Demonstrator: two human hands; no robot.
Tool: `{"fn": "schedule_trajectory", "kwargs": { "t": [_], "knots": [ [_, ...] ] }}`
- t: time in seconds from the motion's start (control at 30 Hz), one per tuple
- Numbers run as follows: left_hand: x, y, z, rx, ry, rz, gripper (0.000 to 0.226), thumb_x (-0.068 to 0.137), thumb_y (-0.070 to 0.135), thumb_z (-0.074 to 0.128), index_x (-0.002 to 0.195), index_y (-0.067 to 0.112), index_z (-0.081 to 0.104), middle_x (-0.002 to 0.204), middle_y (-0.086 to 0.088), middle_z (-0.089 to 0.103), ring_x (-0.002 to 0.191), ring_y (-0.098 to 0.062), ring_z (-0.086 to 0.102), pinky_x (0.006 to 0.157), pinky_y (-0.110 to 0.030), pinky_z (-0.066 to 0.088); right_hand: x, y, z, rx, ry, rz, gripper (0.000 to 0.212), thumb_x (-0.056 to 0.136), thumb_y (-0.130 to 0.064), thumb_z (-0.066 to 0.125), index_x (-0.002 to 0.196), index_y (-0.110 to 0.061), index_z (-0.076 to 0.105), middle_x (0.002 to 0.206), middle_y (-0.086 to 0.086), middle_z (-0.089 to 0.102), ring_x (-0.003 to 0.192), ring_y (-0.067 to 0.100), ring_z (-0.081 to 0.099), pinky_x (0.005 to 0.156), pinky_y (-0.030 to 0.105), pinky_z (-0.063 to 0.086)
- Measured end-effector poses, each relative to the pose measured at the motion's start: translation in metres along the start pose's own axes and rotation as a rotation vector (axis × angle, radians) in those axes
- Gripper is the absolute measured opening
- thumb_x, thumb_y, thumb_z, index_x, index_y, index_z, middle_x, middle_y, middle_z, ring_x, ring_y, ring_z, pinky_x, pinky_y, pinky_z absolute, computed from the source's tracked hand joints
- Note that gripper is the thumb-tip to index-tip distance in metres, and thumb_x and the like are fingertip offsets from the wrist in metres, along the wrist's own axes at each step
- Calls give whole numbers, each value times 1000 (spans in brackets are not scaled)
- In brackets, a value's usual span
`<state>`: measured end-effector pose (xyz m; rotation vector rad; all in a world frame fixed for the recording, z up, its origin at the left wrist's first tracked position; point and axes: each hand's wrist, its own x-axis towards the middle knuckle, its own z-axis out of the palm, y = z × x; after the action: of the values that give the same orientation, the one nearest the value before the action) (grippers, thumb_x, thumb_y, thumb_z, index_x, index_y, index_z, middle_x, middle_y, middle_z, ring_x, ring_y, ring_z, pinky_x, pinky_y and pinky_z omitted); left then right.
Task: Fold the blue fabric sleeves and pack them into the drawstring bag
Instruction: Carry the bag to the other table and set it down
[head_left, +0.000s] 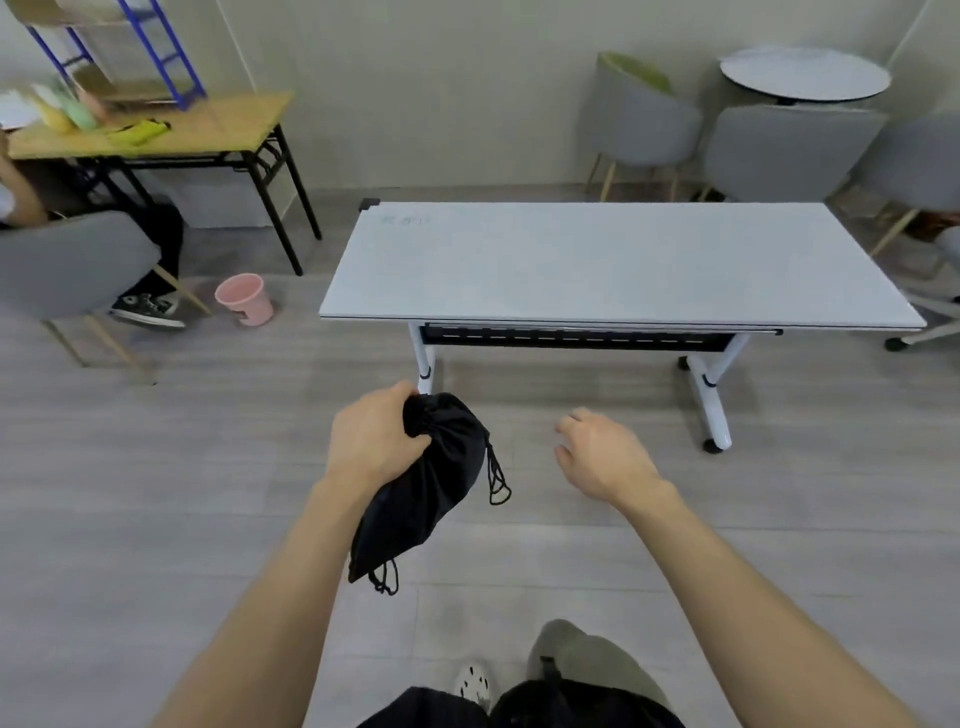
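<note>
Above the grey plank floor, short of the table: left hand (375, 439) closed around the gathered neck of a black fabric drawstring bag (428, 486). Bag hangs from that grip, body drooping down and toward the person, cord loops dangling at its right side and at its lower end. Mouth looks cinched. Bag has some bulk; whether anything is inside, cannot tell.

Right hand (602, 449) empty, fingers loosely curled and apart, held out just right of the bag, not touching it.

Blue fabric sleeves: none in view. So progress is ambiguous. Either packing is finished and the bag drawn shut, or nothing has started and the sleeves are out of frame. No folding in hand at this moment.

Surface: long white rectangular table (618, 260) on white wheeled legs, ahead of the hands, well apart from them.

Room: pale wall; wooden-topped desk with black legs (156, 135) at far left carrying clutter and a blue-framed rack; pink plastic bucket (244, 300) on the floor beside it; grey upholstered chairs (644, 124) and a round white table (805, 73) at far right. Another seated person partly visible at left edge.
</note>
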<state>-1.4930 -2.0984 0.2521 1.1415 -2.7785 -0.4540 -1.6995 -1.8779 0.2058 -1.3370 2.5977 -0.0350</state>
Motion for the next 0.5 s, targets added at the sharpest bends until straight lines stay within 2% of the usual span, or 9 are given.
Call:
{"fn": "schedule_trajectory", "kwargs": {
  "t": [0.13,0.27,0.33,0.5],
  "knots": [
    [91,-2,-17,-34,28,3,38,78,39,75,114,33,67,101,8,78,99,-28,73,75,-35,50,92,1,-19,11,14,-21,28,105,-30,53,123,-13,65,121,8,63,115,34,64,87,44,55],
    [181,-4,-41,-87,125,-46,38,78,34,76,115,33,68,89,12,69,89,-25,67,73,-34,47,195,9,-32,-12,27,-73,19,102,-25,55,112,-11,62,114,10,62,109,38,65,82,44,53],
    [225,-7,-61,-87,179,-63,39,78,33,76,116,31,69,91,10,71,90,-26,69,73,-35,48,241,10,-45,-6,26,-95,19,101,-23,54,113,-10,63,113,10,62,107,37,65,79,42,54],
    [318,-21,-107,-54,309,-110,38,79,34,79,115,24,70,94,5,72,99,-32,72,80,-38,50,339,-1,-77,12,49,-166,32,106,-27,53,130,-12,67,124,8,65,112,34,65,89,46,57]
  ]
}}
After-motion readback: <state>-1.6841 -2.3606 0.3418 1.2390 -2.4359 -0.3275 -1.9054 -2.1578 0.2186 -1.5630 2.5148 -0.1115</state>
